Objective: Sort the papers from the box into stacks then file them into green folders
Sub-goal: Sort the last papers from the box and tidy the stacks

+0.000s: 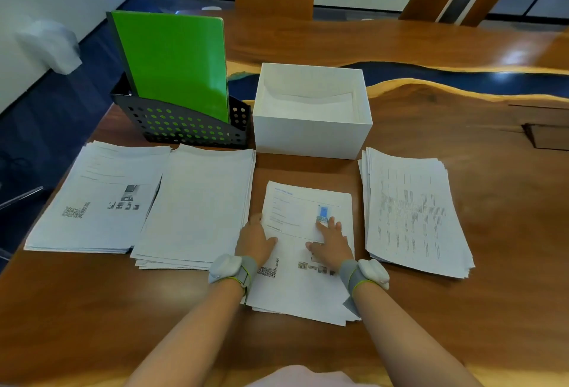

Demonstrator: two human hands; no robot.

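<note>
- The left hand (254, 242) pinches the centre stack's (295, 291) left edge, thumb on top; the right hand (331, 240) presses flat on it, fingers straight.
- White box (312, 134) just above; green folders (172, 60) in the black rack (191, 128), upper left.
- Left stack (200, 202) and right stack (412, 217) flank closely.

4 flat paper stacks (197, 202), white box (311, 137) behind, green folders (175, 60) upright
</note>
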